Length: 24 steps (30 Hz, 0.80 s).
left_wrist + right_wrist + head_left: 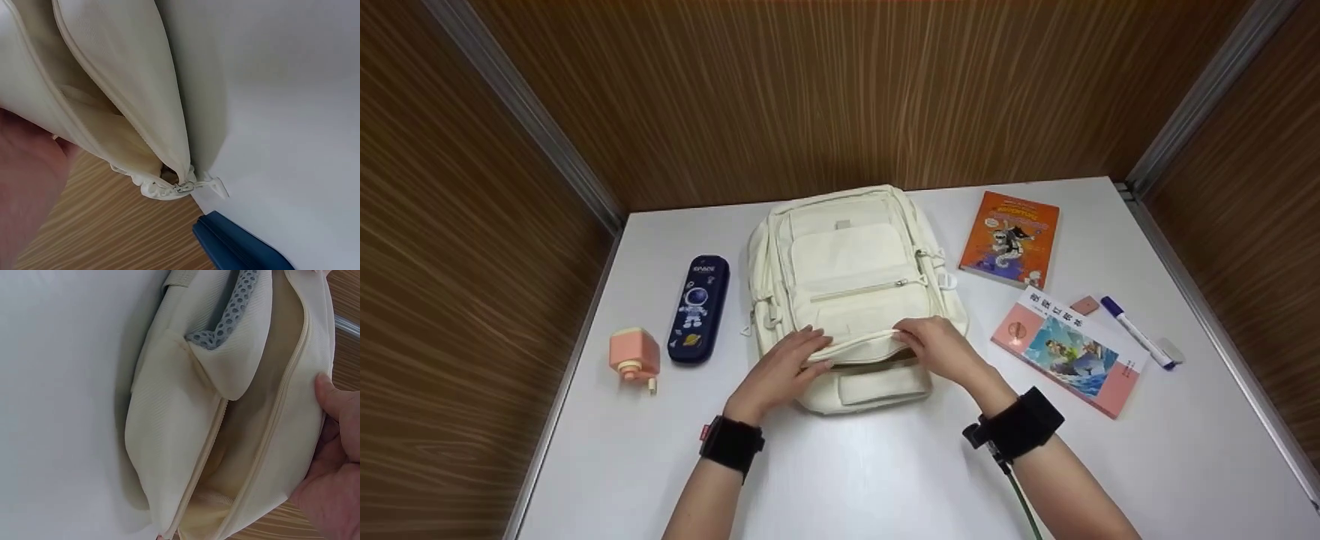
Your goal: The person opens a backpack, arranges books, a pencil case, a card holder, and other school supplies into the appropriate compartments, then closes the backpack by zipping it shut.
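A cream backpack (851,251) lies on the table, its unzipped main opening facing me. My left hand (784,367) pinches the left side of the raised front panel's edge, fingers on top and thumb below. On the right side, my right hand (945,349) grips the same edge. The right wrist view shows the right thumb (329,394) pressing the fabric, with the parted zipper (264,444) beside it. Beige lining (112,129) shows through the gap in the left wrist view; part of the left hand is hidden behind the panel there.
Left of the backpack are a navy astronaut pencil case (699,309) and a pink pencil sharpener (634,352). To its right lie an orange book (1011,236), a pink-and-white book (1069,352), a reddish eraser (1084,304), a marker (1137,332) and a whitish block (1170,350). Wood-grain panels surround the table.
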### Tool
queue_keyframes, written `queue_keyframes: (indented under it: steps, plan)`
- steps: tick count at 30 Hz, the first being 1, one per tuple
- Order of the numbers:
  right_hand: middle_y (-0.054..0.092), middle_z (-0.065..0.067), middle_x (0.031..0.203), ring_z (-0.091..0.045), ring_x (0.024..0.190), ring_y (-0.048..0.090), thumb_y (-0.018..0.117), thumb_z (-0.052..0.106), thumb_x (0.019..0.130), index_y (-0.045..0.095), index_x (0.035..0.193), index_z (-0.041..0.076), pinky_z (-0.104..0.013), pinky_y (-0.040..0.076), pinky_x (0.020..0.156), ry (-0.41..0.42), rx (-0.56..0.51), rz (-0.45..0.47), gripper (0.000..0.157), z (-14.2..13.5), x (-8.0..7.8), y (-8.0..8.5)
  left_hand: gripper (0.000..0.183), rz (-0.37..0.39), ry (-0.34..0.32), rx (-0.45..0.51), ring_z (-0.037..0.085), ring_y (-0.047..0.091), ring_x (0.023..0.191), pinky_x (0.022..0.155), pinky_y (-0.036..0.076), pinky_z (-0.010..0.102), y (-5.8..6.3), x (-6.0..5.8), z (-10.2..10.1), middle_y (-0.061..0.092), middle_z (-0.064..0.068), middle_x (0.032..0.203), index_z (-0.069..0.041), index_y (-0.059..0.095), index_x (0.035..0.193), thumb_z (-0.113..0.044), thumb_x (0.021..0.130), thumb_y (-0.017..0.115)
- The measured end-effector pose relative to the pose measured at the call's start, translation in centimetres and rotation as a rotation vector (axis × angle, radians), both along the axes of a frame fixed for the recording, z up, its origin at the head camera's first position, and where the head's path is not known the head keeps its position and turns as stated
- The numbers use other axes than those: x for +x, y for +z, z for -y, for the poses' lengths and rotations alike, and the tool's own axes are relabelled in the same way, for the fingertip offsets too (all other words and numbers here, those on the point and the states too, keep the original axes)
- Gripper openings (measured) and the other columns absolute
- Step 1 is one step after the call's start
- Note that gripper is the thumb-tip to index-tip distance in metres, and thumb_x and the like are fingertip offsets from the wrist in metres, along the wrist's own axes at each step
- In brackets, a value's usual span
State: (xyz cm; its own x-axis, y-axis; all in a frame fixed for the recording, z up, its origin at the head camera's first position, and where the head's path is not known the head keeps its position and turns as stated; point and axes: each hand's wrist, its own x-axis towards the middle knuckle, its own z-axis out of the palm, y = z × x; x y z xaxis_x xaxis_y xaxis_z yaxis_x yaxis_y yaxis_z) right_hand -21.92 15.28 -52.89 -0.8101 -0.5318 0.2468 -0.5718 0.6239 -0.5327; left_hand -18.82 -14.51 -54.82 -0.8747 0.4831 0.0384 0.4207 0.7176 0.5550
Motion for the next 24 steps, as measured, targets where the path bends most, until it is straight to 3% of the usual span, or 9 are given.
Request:
queue_keyframes:
  steps: [6, 13, 16, 21, 24]
  plan:
    - [0.07, -0.003, 0.086, -0.02, 0.078, 0.067, 0.061, 0.012, 0.098, 0.071, 0.097, 0.005, -0.04, 0.052, 0.071, 0.022, -0.008, -0.036, 0.012, -0.1, -0.2, 0.8, 0.056, -0.028, 0.018, 0.1, 0.026, 0.033, 0.141, 0.113, 0.025, 0.047, -0.4, -0.2, 0.7, 0.046, 0.005, 0.148, -0.019, 0.054, 0.141, -0.055, 0.098, 0.048]
    - [0.072, -0.005, 0.088, -0.022, 0.08, 0.069, 0.063, 0.013, 0.097, 0.072, 0.098, 0.004, -0.041, 0.053, 0.072, -0.002, -0.023, -0.063, 0.013, 0.0, -0.6, 1.5, 0.055, -0.109, 0.055, 0.152, 0.026, 0.034, 0.141, 0.116, 0.019, 0.042, -1.9, -0.8, 1.4, 0.052, 0.006, 0.143, -0.014, 0.056, 0.138, -0.051, 0.098, 0.052]
    - [0.072, -0.005, 0.088, -0.022, 0.08, 0.069, 0.062, 0.014, 0.098, 0.072, 0.098, 0.004, -0.041, 0.053, 0.073, 0.0, -0.015, -0.057, 0.014, 0.1, -0.9, 1.8, 0.046, -0.219, 0.034, 0.17, 0.029, 0.04, 0.137, 0.114, 0.024, 0.046, -2.3, -1.0, 1.5, 0.058, 0.007, 0.136, -0.01, 0.061, 0.132, -0.039, 0.096, 0.061]
    - [0.072, -0.007, 0.091, -0.025, 0.084, 0.069, 0.062, 0.014, 0.097, 0.072, 0.099, 0.004, -0.043, 0.053, 0.075, -0.023, -0.016, -0.086, 0.014, 0.1, -1.3, 2.9, 0.034, -0.5, 0.034, 0.174, 0.034, 0.058, 0.118, 0.105, 0.037, 0.051, -1.8, -1.5, 1.1, 0.068, 0.011, 0.119, -0.005, 0.068, 0.119, -0.013, 0.086, 0.074]
    - [0.072, -0.008, 0.093, -0.026, 0.086, 0.069, 0.063, 0.013, 0.097, 0.072, 0.1, 0.004, -0.044, 0.052, 0.077, -0.043, -0.035, -0.106, 0.013, 0.1, -1.4, 3.5, 0.033, -0.568, 0.08, 0.177, 0.033, 0.063, 0.11, 0.1, 0.042, 0.05, -0.9, -1.7, 0.7, 0.07, 0.014, 0.112, -0.003, 0.069, 0.113, -0.001, 0.08, 0.074]
